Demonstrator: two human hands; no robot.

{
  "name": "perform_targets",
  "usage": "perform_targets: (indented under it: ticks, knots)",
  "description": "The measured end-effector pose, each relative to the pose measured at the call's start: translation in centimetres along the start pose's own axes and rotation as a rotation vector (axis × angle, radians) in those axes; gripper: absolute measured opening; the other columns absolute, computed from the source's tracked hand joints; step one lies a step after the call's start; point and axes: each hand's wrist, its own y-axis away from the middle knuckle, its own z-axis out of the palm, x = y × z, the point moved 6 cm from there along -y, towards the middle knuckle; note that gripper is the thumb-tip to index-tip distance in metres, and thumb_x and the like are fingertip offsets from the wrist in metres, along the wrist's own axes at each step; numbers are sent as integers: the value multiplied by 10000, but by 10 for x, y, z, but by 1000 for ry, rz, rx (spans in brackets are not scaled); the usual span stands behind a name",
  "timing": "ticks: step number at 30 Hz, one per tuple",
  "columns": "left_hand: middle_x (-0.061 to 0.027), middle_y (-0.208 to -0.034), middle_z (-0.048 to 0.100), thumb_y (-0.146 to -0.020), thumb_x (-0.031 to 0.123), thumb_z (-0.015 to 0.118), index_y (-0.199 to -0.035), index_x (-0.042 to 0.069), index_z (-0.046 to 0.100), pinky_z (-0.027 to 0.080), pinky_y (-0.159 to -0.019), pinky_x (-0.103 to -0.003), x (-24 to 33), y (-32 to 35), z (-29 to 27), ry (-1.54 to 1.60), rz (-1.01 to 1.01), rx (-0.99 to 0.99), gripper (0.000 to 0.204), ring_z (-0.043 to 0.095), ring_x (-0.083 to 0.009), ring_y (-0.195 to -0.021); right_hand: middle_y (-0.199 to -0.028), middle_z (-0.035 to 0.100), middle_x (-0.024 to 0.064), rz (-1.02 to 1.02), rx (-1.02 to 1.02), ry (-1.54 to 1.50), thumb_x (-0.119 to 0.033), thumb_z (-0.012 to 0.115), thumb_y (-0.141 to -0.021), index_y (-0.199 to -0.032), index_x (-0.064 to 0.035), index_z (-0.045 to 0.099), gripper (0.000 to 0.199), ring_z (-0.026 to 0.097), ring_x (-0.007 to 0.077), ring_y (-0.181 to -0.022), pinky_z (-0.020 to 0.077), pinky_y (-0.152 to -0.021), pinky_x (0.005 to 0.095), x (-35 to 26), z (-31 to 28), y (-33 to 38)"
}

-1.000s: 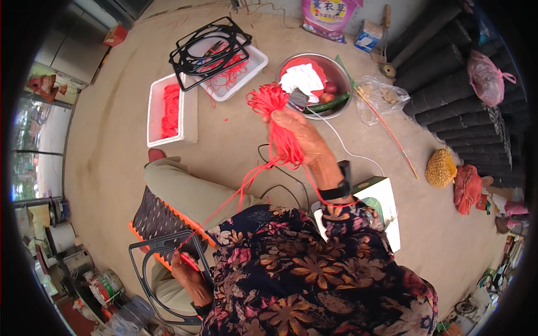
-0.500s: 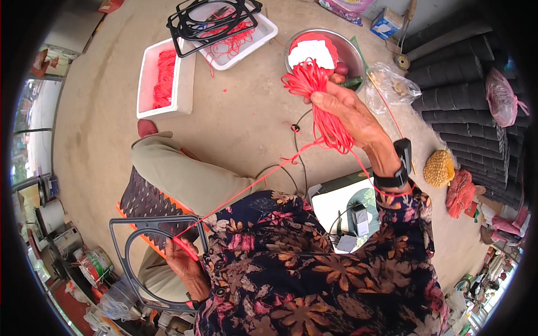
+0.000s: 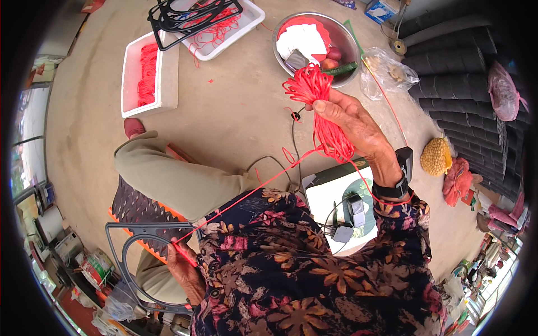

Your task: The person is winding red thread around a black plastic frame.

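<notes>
My right hand (image 3: 358,123) is raised over the floor, its thumb and fingers closed round the middle of a bundle of red cord (image 3: 334,137). The bundle's loops fan out above and below the grip. From it a red strand (image 3: 269,178) runs taut across my lap to my left hand (image 3: 184,269). That hand is closed on red cord at the side of a black frame (image 3: 148,225) with a ring inside it. The frame rests by my leg. Another red strand hangs from the bundle and loops past my right wrist. Part of my left fingers is hidden.
Ahead stand a white foam box (image 3: 128,84) of red cord, a white tray (image 3: 255,17) with black frames and cord, and a metal bowl (image 3: 354,45) with fruit and a cucumber. A box (image 3: 314,193) with small devices lies beside me. Dark rolls (image 3: 454,78) are stacked right.
The view has shifted, so the box, tray and bowl sit farther left and higher. The cord bundle now hangs just below the bowl, showing more of its contents. Both hands keep their grips.
</notes>
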Motion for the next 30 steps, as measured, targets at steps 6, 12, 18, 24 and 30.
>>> perform_targets:
  ticks: [6, 12, 18, 24, 30]
  knots:
    - [-80, -724, 633, -945, 242, 545, -959, 44, 595, 467, -392, -243, 10, 3, 2, -223, 78, 26, 205, 561, -137, -491, -1031, 609, -22, -73, -47, 48, -247, 609, -920, -1292, -43, 503, 437, 528, 29, -845, 455, -778, 213, 1, 7, 18]
    - [-53, -723, 620, -945, 266, 548, -982, 65, 578, 426, -391, -227, 13, 7, 0, -362, 144, 217, 207, 539, -120, -486, -906, 578, -57, -75, -83, -72, -217, 585, -937, -1267, -39, 526, 379, 481, 14, -778, 428, -703, 194, 28, 22, 14]
    - [-32, -715, 610, -944, 276, 550, -983, 75, 575, 416, -388, -228, 29, 9, 2, -344, 186, 142, 207, 521, -115, -470, -958, 586, -51, -206, -228, -39, -187, 565, -937, -1247, -54, 535, 338, 495, 16, -779, 440, -683, 203, 18, 96, -2]
    - [-26, -675, 570, -928, 276, 573, -932, 62, 570, 398, -380, -230, 48, 23, 18, -264, 328, 223, 214, 487, -111, -449, -669, 507, 209, -526, -443, 537, -290, 606, -899, -876, -7, 473, 313, 534, 364, -606, 402, -560, 423, 12, 202, -5]
    - [-29, -587, 523, -933, 250, 560, -839, 62, 555, 335, -313, -237, 45, 23, 19, -321, 451, 249, 210, 435, -122, -356, -686, 558, 222, -363, -671, 573, -281, 621, -875, -945, 14, 486, 332, 573, 387, -666, 416, -589, 442, 46, 237, 17]
